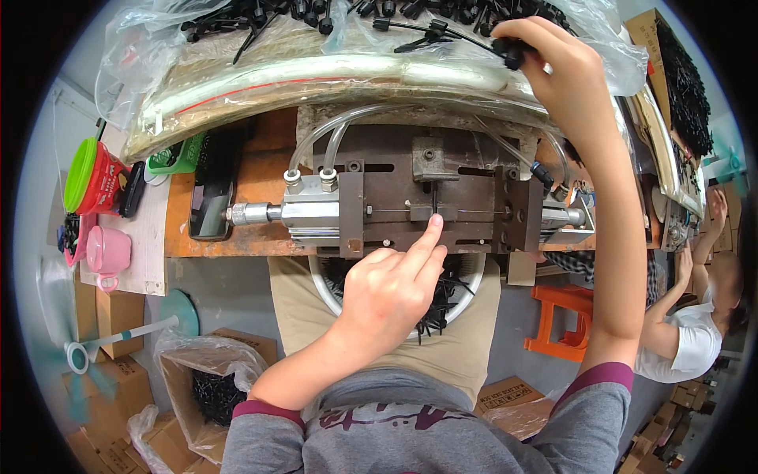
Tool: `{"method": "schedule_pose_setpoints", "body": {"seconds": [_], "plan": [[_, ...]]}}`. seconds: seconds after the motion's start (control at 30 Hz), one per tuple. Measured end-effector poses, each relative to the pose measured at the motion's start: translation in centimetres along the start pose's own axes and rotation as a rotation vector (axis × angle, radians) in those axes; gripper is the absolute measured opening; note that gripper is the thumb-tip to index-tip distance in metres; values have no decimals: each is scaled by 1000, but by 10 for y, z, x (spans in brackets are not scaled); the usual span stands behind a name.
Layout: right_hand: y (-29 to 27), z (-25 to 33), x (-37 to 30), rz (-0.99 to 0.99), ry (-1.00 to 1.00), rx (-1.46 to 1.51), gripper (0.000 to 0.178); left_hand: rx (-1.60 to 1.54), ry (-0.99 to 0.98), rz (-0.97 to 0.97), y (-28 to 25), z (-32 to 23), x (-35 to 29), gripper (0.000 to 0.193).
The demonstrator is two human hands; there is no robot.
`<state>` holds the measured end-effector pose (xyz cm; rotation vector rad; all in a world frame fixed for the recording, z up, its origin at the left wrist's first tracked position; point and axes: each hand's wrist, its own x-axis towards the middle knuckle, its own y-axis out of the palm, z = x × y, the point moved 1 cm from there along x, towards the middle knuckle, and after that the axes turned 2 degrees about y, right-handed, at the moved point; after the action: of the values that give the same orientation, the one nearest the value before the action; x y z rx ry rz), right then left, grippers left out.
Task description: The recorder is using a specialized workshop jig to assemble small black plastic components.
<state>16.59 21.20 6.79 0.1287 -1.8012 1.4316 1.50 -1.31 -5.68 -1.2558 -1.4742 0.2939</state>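
Observation:
My left hand reaches over the front of a dark metal clamping fixture. Its index finger is stretched out, with the tip on a small dark piece at the fixture's centre, under a bolted metal block; the other fingers curl loosely and hold nothing visible. My right hand is raised over the far bench, thumb and fingers closed on a black plastic part with a thick end. Thin black stems with knobs lie beside it; whether they join the held part I cannot tell.
Silver air cylinders with clear hoses flank the fixture. A white-rimmed basket of black parts is below, between my legs. A phone, red tub and pink cup sit left. An orange stool and another person are right.

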Motion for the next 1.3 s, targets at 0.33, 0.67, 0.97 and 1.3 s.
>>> {"method": "schedule_pose_setpoints", "body": {"seconds": [0.33, 0.67, 0.97, 1.3], "plan": [[-16, 100, -84, -221, 20, 169, 42, -290, -102, -17, -13, 0, 6, 28], [-2, 142, -129, -85, 15, 316, 36, -737, -148, -153, -37, -8, 11, 31], [-3, 126, -137, -246, 214, 248, 29, -453, -59, -27, -34, -6, -2, 39], [-13, 128, -143, -265, 437, 326, 23, 12, 18, 91, -7, -3, -2, 28]]}}
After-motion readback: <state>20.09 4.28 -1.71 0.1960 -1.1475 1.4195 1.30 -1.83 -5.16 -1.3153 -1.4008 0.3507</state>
